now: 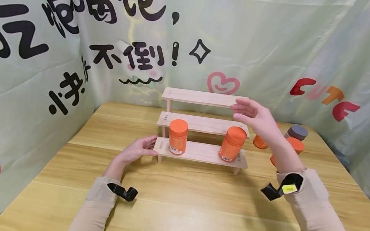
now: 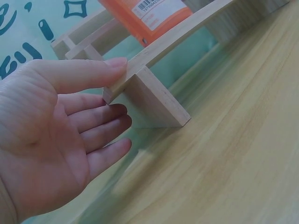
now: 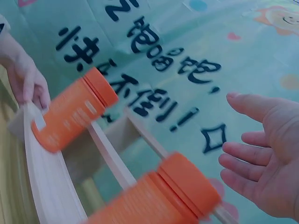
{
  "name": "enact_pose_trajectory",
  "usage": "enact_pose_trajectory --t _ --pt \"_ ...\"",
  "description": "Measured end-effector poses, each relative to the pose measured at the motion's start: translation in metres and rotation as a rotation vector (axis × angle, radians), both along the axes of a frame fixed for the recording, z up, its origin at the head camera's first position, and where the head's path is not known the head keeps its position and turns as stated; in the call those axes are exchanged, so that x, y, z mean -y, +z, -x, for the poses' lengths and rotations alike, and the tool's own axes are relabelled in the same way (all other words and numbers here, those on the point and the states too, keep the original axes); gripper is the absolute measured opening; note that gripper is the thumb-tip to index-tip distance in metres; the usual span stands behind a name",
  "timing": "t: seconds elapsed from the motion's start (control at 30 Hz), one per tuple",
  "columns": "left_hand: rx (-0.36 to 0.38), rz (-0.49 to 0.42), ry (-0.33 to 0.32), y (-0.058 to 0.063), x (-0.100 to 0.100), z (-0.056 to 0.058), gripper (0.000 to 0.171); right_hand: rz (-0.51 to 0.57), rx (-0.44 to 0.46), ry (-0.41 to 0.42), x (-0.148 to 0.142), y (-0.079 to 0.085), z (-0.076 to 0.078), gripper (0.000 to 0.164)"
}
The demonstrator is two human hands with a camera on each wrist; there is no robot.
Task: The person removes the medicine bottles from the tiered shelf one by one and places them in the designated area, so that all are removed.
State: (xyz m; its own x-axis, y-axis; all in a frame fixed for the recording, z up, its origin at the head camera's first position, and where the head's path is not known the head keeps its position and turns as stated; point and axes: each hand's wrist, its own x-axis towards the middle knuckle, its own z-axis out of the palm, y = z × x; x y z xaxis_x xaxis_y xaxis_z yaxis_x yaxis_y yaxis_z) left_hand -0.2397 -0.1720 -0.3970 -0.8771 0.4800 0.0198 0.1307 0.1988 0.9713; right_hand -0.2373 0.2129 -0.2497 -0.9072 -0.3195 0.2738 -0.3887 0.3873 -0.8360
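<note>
A three-step wooden display shelf stands on the table. At its left end my left hand grips the lowest step, the thumb on the board's edge and the fingers around its end. Two orange lidded jars stand on that step: the left jar and the right jar. Both appear blurred in the right wrist view. My right hand hovers near the right end of the upper steps, fingers spread and loosely bent, holding nothing. In the right wrist view its palm is bare.
Behind my right forearm, on the table's right side, are more orange jars, including one with an orange lid, and a jar with a grey lid. A printed cloth hangs along the back and sides of the wooden table.
</note>
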Motion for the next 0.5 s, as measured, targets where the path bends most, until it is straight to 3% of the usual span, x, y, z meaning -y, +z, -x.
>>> enact_pose_trajectory --t 0.5 --pt "-0.009 0.013 0.002 -0.002 0.0 0.002 0.078 0.083 0.097 0.155 0.069 -0.015 0.008 0.058"
